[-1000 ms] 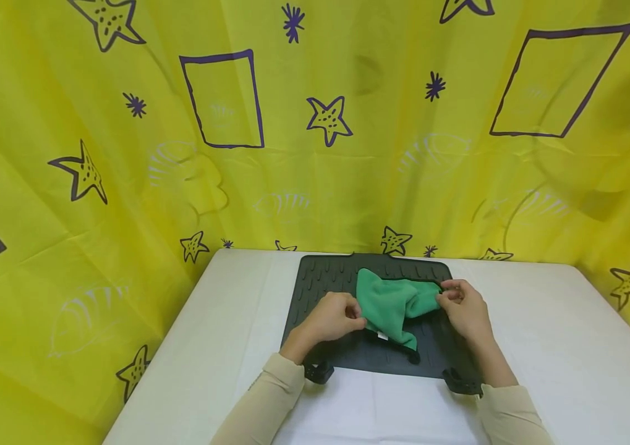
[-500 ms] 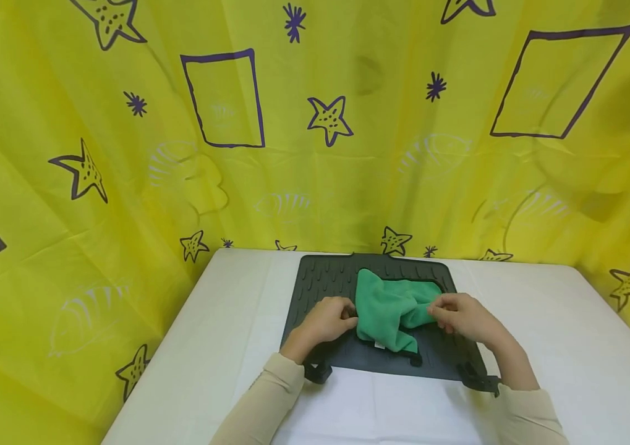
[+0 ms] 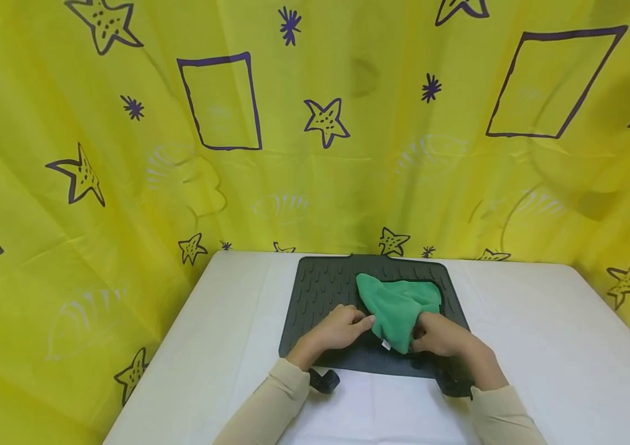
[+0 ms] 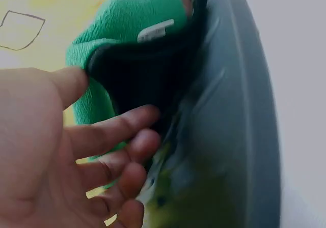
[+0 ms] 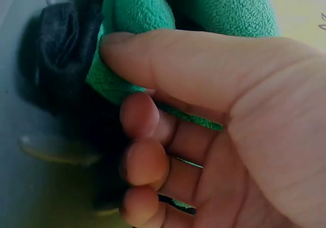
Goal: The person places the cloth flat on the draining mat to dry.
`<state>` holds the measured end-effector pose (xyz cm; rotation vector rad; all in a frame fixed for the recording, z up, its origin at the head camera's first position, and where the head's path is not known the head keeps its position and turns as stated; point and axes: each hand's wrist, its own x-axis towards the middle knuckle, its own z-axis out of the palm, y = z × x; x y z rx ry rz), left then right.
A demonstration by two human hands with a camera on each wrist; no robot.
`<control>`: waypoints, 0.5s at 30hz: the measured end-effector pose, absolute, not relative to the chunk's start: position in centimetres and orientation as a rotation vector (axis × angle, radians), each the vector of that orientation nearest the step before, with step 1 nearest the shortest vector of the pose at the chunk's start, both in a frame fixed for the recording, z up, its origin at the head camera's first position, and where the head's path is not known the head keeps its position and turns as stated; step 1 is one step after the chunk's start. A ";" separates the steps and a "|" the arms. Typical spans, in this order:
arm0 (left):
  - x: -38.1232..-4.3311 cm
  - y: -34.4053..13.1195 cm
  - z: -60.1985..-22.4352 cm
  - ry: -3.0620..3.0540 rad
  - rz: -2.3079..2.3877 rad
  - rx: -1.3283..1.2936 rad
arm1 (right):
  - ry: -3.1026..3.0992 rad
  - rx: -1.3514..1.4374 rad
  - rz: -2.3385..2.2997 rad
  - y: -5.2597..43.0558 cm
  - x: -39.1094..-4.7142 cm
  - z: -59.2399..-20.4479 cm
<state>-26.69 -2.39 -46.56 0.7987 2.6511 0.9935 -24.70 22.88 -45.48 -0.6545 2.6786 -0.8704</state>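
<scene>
A green terry cloth (image 3: 389, 309) with black edging, a dark underside and a small white tag lies bunched on a dark textured mat (image 3: 320, 284). At its near right part, my right hand (image 3: 442, 335) grips the fabric, the thumb over it and the fingers curled, as the right wrist view shows. My left hand (image 3: 342, 327) is at the cloth's left edge. Its thumb touches a raised corner, and its loosely bent fingers lie by the dark underside in the left wrist view, apart from the thumb. The fold inside the right hand is partly hidden.
The mat rests on a white table (image 3: 248, 296) toward its far side. Behind stands a yellow curtain (image 3: 315, 179) with drawn stars and rectangles. Black wrist devices (image 3: 324, 380) sit beneath the forearms, close to the mat's near edge.
My right hand has moved from the cloth's far right corner toward the viewer and left, to its near part. The near part is now gathered upward. The left hand has shifted slightly right, onto the edge.
</scene>
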 end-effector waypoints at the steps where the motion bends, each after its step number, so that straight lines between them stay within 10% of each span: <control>1: -26.6 -2.2 -46.5 2.609 1.031 0.791 | 2.679 -0.644 -0.874 23.0 -24.7 -45.5; 15: -26.6 -2.1 -46.0 2.564 1.470 0.407 | 2.691 -0.582 -1.005 26.9 -24.2 -43.4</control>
